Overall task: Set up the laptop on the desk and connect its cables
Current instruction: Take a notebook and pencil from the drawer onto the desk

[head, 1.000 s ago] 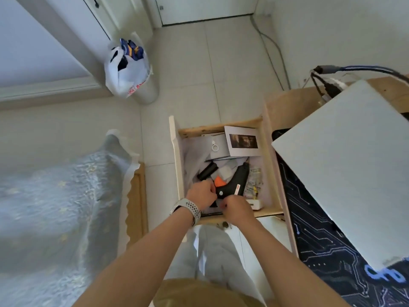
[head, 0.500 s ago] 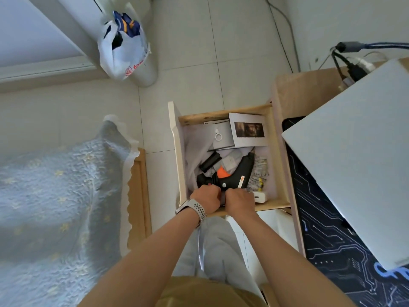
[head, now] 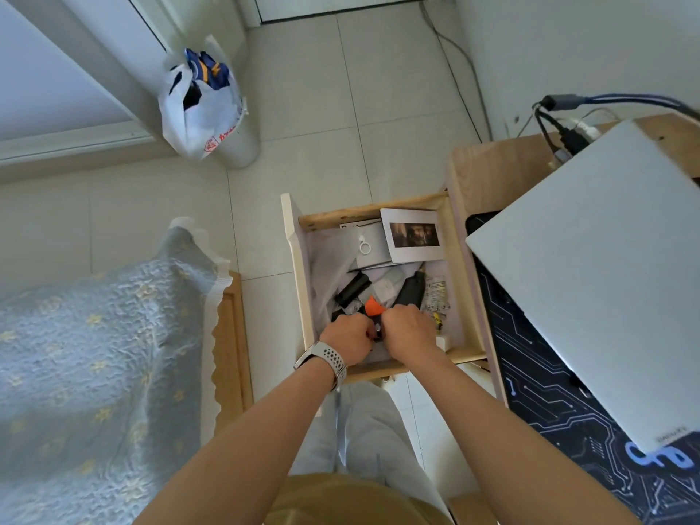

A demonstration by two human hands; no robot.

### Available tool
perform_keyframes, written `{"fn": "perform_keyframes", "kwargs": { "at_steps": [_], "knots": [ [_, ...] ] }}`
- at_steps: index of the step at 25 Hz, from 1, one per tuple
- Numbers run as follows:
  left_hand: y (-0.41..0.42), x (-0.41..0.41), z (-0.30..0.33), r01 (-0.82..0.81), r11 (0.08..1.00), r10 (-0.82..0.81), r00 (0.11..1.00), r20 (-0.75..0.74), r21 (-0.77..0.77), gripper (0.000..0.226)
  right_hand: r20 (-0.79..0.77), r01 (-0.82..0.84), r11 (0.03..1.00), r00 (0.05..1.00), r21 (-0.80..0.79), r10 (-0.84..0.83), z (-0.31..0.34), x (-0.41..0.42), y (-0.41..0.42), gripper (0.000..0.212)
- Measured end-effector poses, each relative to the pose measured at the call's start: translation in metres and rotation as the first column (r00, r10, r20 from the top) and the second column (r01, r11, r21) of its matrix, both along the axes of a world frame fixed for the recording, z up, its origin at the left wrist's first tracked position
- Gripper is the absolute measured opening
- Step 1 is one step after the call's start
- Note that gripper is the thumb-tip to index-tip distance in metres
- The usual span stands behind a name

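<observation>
Silver laptop (head: 591, 267): I am seeing it lying closed on the wooden desk (head: 492, 172), partly over a dark mat (head: 549, 403) printed with circuit lines.
Cables (head: 560, 126): they are bunching at the far corner of the laptop, dark plugs just beside its edge; I cannot tell whether any is seated.
Drawer (head: 299, 267): it is standing pulled out from the desk's side, with pale wooden walls.
Left hand (head: 348, 341): I am holding it low in the near end of the drawer, fingers curled down around something small and dark; a watch (head: 325, 359) is sitting on the wrist.
Right hand (head: 411, 329): it is working just beside the left, knuckles up, fingers curled onto the same small dark thing; what that thing is, I cannot tell.
Drawer contents: a black glue gun (head: 407, 293) with an orange trigger is lying just beyond my hands, and a photo card (head: 413, 234) is leaning at the far end.
Floor: a bagged bin (head: 206, 111) is standing well apart.
Bed (head: 94, 373): its blue quilt is filling the left.
</observation>
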State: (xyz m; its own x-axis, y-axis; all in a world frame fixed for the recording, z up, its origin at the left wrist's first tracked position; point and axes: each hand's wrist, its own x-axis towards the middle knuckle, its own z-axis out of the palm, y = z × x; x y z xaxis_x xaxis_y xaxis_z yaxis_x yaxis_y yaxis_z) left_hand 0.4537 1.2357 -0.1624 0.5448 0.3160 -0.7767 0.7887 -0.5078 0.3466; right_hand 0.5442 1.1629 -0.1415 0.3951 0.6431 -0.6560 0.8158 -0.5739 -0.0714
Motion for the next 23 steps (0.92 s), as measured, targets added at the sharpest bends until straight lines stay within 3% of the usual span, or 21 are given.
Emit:
{"fn": "perform_keyframes", "kwargs": {
  "at_steps": [5, 7, 8, 10, 12, 13, 16, 18, 23],
  "knots": [
    [0.019, 0.019, 0.035, -0.084, 0.995, 0.075, 0.984, 0.164, 0.048, 0.024, 0.099, -0.102, 0.979, 0.991, 0.175, 0.085, 0.041, 0.023, 0.019, 0.023],
    [0.026, 0.027, 0.052, -0.167, 0.986, 0.154, 0.955, 0.254, 0.030, 0.017, 0.153, -0.071, 0.922, 0.988, 0.381, 0.013, 0.055, 0.029, 0.025, 0.021],
    [0.029, 0.030, 0.061, -0.262, 0.965, 0.259, 0.919, 0.298, -0.032, 0.016, 0.140, 0.035, 0.844, 0.982, 0.536, -0.129, 0.061, 0.032, 0.028, 0.019],
    [0.033, 0.035, 0.079, -0.465, 0.858, 0.513, 0.795, 0.323, -0.218, 0.015, -0.131, 0.418, 0.557, 0.866, 0.717, -0.482, 0.082, 0.040, 0.033, 0.016],
    [0.038, 0.041, 0.095, -0.563, 0.734, 0.673, 0.679, 0.294, -0.380, 0.019, -0.461, 0.739, 0.272, 0.618, 0.616, -0.636, 0.102, 0.049, 0.036, 0.017],
    [0.039, 0.045, 0.104, -0.570, 0.689, 0.713, 0.644, 0.278, -0.447, 0.021, -0.530, 0.803, 0.215, 0.542, 0.556, -0.653, 0.110, 0.053, 0.036, 0.020],
    [0.035, 0.057, 0.128, -0.523, 0.613, 0.759, 0.599, 0.256, -0.593, 0.021, -0.570, 0.831, 0.214, 0.517, 0.514, -0.639, 0.128, 0.056, 0.029, 0.018],
    [0.030, 0.063, 0.141, -0.463, 0.625, 0.736, 0.619, 0.275, -0.629, 0.023, -0.566, 0.835, 0.192, 0.500, 0.515, -0.656, 0.136, 0.055, 0.025, 0.017],
    [0.022, 0.063, 0.166, -0.348, 0.665, 0.657, 0.693, 0.296, -0.661, 0.028, -0.620, 0.858, -0.006, 0.367, 0.514, -0.694, 0.162, 0.048, 0.010, 0.012]
  ]
}}
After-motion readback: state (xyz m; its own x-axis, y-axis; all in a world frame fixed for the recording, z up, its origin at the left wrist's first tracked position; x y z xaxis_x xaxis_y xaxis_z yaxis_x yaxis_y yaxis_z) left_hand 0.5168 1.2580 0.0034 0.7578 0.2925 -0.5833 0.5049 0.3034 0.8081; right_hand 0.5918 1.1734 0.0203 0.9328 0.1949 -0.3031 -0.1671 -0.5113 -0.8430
